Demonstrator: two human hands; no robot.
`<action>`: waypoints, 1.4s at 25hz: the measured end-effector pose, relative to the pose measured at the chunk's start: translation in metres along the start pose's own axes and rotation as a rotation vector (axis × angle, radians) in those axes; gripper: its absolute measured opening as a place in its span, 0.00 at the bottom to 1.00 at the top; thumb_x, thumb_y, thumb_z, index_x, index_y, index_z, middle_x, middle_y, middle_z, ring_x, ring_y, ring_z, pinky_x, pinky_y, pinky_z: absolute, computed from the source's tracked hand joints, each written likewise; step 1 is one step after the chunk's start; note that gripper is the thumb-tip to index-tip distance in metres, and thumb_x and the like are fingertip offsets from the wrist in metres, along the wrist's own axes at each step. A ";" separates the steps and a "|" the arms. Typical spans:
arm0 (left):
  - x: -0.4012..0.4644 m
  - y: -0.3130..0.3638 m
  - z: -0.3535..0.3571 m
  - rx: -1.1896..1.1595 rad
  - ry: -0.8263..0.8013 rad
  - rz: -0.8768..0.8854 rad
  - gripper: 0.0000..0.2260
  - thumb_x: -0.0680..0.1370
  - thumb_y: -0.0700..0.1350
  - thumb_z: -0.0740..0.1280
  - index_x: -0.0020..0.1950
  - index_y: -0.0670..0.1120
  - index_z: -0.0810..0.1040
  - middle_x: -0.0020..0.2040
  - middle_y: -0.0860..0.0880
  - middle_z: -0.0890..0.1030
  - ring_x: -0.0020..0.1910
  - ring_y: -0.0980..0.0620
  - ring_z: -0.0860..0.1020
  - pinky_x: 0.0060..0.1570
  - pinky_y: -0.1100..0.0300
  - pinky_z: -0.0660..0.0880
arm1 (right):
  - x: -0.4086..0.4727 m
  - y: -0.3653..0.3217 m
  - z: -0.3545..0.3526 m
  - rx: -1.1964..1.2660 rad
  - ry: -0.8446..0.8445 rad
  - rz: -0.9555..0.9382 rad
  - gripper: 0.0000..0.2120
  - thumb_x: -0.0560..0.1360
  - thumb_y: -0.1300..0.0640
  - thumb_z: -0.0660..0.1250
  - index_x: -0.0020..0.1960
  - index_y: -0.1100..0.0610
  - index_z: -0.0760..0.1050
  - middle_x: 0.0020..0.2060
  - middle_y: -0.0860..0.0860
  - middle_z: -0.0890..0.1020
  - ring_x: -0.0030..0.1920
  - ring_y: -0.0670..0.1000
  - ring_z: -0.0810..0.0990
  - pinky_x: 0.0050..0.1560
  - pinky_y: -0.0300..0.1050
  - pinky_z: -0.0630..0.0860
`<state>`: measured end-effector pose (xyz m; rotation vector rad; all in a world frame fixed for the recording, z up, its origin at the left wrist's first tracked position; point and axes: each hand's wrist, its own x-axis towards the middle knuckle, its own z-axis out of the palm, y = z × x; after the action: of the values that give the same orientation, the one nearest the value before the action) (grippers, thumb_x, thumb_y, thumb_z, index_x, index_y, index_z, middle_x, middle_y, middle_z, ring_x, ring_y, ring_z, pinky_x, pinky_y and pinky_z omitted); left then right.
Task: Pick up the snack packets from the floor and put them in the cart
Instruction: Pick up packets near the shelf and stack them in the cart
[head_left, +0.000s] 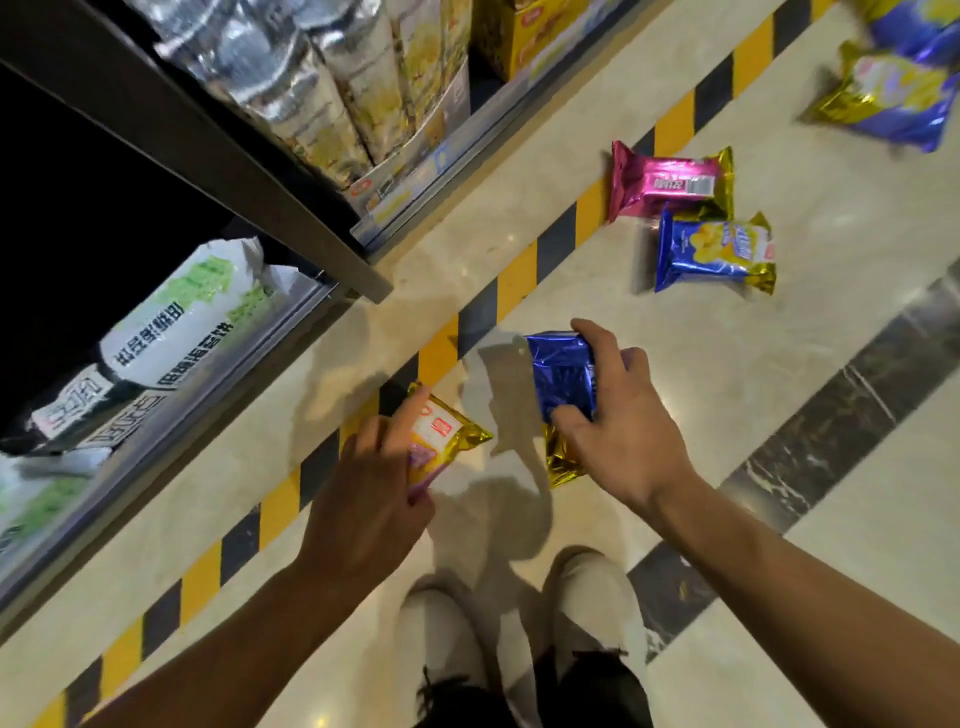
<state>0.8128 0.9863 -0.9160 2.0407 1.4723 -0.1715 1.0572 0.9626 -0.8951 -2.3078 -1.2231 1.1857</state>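
Two packets in hand, more left on the floor, no cart in view.

My right hand (618, 415) grips a blue foil packet (558, 374); my left hand (374, 483) pinches a yellow packet (441, 431). Beyond my right hand lie a pink packet (670, 182), a blue chip packet (714, 252) and, further off, blue-and-gold bags (893, 98).

I am in a shop aisle. Beside me the dark shelves (270, 171) carry many sealed snack bags (332, 88) in rows, with price labels (395, 192) on the edge. A yellow and black stripe (519, 280) runs along the polished floor (779, 364).
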 end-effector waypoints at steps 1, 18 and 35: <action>-0.013 0.016 -0.024 -0.082 0.028 -0.053 0.47 0.69 0.45 0.78 0.79 0.58 0.53 0.63 0.47 0.72 0.59 0.45 0.76 0.49 0.52 0.80 | -0.025 -0.015 -0.022 0.014 0.004 -0.003 0.35 0.74 0.51 0.66 0.75 0.37 0.54 0.60 0.49 0.67 0.49 0.51 0.77 0.47 0.49 0.76; -0.257 0.336 -0.484 -0.618 0.203 -0.323 0.39 0.74 0.49 0.73 0.77 0.63 0.53 0.62 0.54 0.76 0.55 0.51 0.77 0.47 0.58 0.71 | -0.356 -0.327 -0.416 0.225 0.153 -0.080 0.35 0.72 0.54 0.67 0.76 0.43 0.58 0.60 0.55 0.71 0.55 0.51 0.73 0.53 0.45 0.71; -0.483 0.299 -0.559 -0.952 0.651 -0.534 0.39 0.75 0.46 0.74 0.78 0.61 0.55 0.53 0.61 0.75 0.50 0.57 0.78 0.47 0.56 0.77 | -0.489 -0.454 -0.401 0.127 -0.190 -0.576 0.35 0.65 0.45 0.62 0.72 0.39 0.61 0.57 0.51 0.78 0.53 0.54 0.76 0.56 0.58 0.77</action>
<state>0.7669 0.8362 -0.1345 0.9242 1.9231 0.8924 0.9597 0.9059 -0.1252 -1.6087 -1.6701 1.2273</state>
